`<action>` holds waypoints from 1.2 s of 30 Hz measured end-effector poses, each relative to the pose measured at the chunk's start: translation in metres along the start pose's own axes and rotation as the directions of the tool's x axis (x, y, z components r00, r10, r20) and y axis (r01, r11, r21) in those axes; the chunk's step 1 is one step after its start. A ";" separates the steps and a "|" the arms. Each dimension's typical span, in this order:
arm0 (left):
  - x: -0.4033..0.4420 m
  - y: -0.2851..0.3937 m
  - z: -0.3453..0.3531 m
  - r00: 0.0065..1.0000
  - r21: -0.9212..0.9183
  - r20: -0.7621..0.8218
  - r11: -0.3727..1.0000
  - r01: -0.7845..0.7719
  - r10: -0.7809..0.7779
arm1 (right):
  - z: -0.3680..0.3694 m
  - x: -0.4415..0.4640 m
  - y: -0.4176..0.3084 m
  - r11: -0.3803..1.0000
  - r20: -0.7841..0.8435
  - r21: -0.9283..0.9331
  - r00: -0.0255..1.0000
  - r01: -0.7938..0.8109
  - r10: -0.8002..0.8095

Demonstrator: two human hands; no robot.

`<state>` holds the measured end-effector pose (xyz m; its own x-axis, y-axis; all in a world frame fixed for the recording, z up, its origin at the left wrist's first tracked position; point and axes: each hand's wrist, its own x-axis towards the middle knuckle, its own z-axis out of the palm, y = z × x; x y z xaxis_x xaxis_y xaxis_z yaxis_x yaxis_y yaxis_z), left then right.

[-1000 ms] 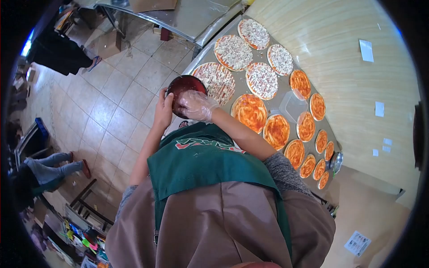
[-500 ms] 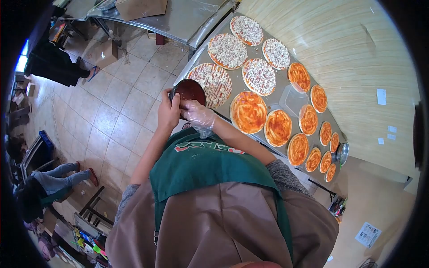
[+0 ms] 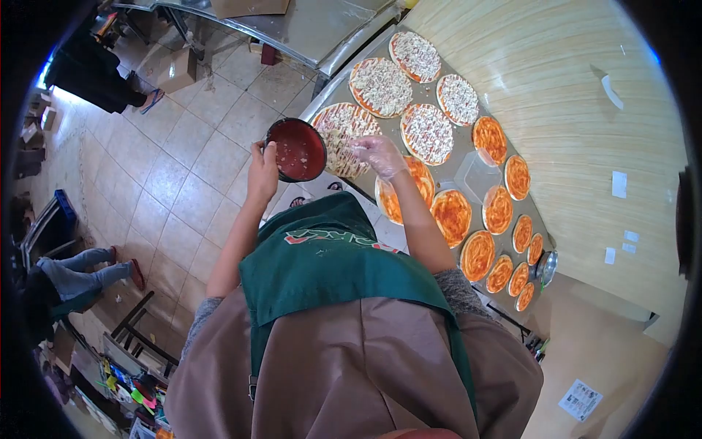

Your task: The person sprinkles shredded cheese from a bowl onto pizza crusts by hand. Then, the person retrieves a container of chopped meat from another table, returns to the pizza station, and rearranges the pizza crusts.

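Observation:
My left hand [image 3: 263, 174] is closed on the rim of a black bowl [image 3: 298, 150] with a dark red inside, where a few pale crumbs lie. The bowl is tilted toward me beside the large pizza [image 3: 342, 124] at the tray's near left end. That pizza carries pale shreds and thin reddish strips. In a clear plastic glove, my right hand [image 3: 382, 155] is over the pizza's right side, fingers drawn together. What they pinch is too small to make out. Close to this hand are a shred-topped pizza [image 3: 427, 134] and a sauce-covered pizza base [image 3: 418, 183].
Several more topped pizzas and sauced bases share the metal surface [image 3: 457, 150] with a clear plastic container [image 3: 479, 175]. A metal bowl [image 3: 546, 268] stands at its far right end. A wood-patterned wall rises behind. Two people are on the left, on the tiled floor [image 3: 197, 197].
My right hand has left the bowl and moved right, over the large pizza. The bowl in my left hand has shifted slightly left and up, its inside now more in view.

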<state>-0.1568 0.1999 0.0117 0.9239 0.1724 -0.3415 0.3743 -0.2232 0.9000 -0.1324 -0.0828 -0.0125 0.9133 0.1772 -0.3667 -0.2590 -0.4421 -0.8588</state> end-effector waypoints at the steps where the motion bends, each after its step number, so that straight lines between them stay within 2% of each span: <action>1: 0.002 -0.005 -0.001 1.000 -0.008 -0.011 1.000 -0.010 0.010 | 0.001 0.003 0.003 0.970 -0.053 -0.244 0.998 0.015 -0.029; 4: 0.007 -0.020 -0.008 0.999 -0.029 -0.037 0.999 -0.028 0.027 | 0.010 0.003 -0.003 0.806 -0.097 -0.588 0.984 0.064 -0.149; 7: 0.009 -0.023 -0.012 0.999 -0.045 -0.047 0.999 -0.027 0.025 | 0.009 0.006 0.006 0.728 -0.038 -0.683 0.992 0.060 -0.118; 10: 0.008 -0.023 -0.017 0.998 -0.052 -0.065 0.999 -0.010 0.006 | 0.008 0.006 0.021 0.825 -0.114 -0.556 0.975 0.098 -0.193; 13: 0.008 -0.023 -0.019 0.997 -0.087 -0.077 0.996 -0.008 0.001 | 0.000 0.013 0.017 0.777 -0.354 -0.621 0.922 -0.106 -0.156; 16: 0.009 -0.023 -0.021 0.996 -0.121 -0.088 0.993 -0.010 -0.001 | -0.018 0.049 0.042 0.572 -0.239 -0.817 0.948 -0.079 -0.212; 19: 0.012 -0.025 -0.023 0.996 -0.135 -0.087 0.991 -0.009 -0.003 | -0.033 0.081 0.062 0.706 -0.325 -0.707 0.869 0.038 -0.373; 22: 0.012 -0.028 -0.024 0.996 -0.124 -0.090 0.992 0.007 -0.018 | -0.039 0.102 0.040 0.623 -0.287 -0.777 0.933 -0.093 -0.218; 25: 0.011 -0.029 -0.023 0.995 -0.124 -0.093 0.992 0.013 -0.024 | -0.037 0.118 0.033 0.605 -0.248 -0.796 0.915 -0.005 -0.318; 28: 0.014 -0.036 -0.021 0.994 -0.119 -0.107 0.993 0.000 -0.013 | -0.038 0.128 0.035 0.602 -0.223 -0.798 0.945 -0.037 -0.238; 31: 0.011 -0.032 -0.022 0.993 -0.124 -0.115 0.992 -0.004 -0.011 | -0.046 0.128 0.041 0.595 -0.179 -0.803 0.944 0.023 -0.277; 34: 0.009 -0.031 -0.022 0.993 -0.139 -0.119 0.990 -0.001 -0.016 | -0.050 0.118 0.040 0.561 -0.233 -0.823 0.954 -0.090 -0.190; 36: 0.009 -0.034 -0.024 0.993 -0.136 -0.120 0.991 0.002 -0.018 | -0.050 0.100 0.042 0.504 -0.140 -0.864 0.955 0.012 -0.263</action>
<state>-0.1627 0.2318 -0.0158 0.9007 0.2907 -0.3229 0.3617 -0.0900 0.9279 -0.0359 -0.1272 -0.0672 0.9839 0.1626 -0.0742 0.1523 -0.9800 -0.1283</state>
